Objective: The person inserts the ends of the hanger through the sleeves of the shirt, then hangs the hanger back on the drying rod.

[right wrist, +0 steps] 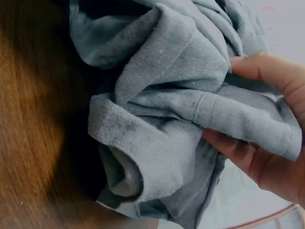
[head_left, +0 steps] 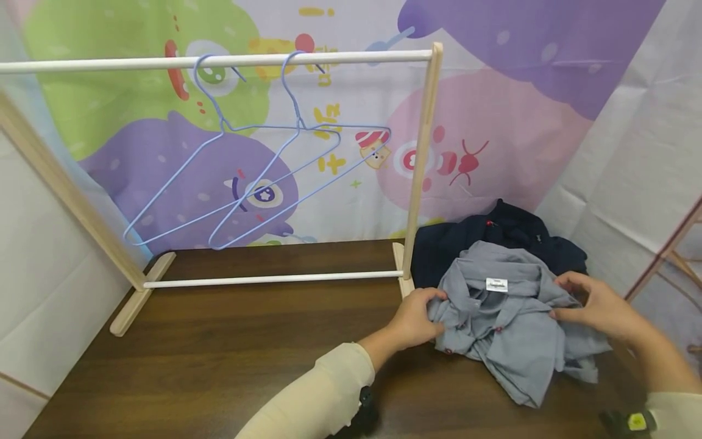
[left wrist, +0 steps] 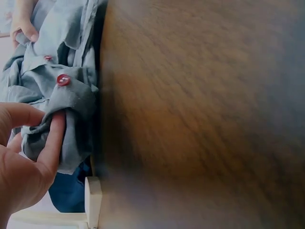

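Note:
A grey collared shirt [head_left: 515, 341] with red buttons and a white neck label [head_left: 496, 285] lies bunched at the right of the table. My left hand [head_left: 414, 320] grips its left side; in the left wrist view, the fingers [left wrist: 55, 138] curl into a fold below a red button [left wrist: 63, 80]. On the opposite side my right hand [head_left: 603, 308] holds the shirt by a fold. The right wrist view has that fold of grey cloth [right wrist: 243, 121] between the thumb and the fingers, with part of the fingers hidden beneath the fabric.
Dark navy clothing [head_left: 499, 225] is heaped behind the shirt, against the backdrop. To the left stands a wooden rack with a white top rail [head_left: 351, 58]; two blue wire hangers [head_left: 164, 189] hang from it. The rack's right post [head_left: 422, 158] rises close to my left hand.

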Motion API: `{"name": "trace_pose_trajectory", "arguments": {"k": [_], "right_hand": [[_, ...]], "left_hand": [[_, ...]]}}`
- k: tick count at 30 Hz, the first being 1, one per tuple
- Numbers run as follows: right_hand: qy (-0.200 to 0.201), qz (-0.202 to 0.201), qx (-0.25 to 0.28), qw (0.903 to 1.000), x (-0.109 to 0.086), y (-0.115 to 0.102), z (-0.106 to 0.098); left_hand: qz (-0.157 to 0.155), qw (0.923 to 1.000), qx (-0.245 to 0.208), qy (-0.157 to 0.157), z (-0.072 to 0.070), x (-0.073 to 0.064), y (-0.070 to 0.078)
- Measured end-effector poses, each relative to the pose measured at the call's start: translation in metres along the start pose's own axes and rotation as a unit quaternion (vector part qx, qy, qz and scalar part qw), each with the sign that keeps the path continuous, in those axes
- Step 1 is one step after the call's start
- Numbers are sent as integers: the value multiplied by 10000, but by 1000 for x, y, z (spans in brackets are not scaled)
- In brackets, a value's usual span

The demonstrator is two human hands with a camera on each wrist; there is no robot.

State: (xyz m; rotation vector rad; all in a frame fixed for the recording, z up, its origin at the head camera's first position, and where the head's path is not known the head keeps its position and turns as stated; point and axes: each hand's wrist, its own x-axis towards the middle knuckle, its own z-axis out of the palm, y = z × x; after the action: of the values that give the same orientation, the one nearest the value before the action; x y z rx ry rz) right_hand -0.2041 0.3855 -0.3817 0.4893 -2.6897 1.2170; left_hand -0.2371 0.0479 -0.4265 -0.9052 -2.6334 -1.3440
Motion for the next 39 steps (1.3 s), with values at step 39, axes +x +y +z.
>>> {"name": "trace_pose_trajectory", "arguments": {"k": [39], "right_hand": [[127,-1192,733,9901,2,-76,16]], "left_hand": [[211,9820,-1872,-153,-75,-22,13]]}}
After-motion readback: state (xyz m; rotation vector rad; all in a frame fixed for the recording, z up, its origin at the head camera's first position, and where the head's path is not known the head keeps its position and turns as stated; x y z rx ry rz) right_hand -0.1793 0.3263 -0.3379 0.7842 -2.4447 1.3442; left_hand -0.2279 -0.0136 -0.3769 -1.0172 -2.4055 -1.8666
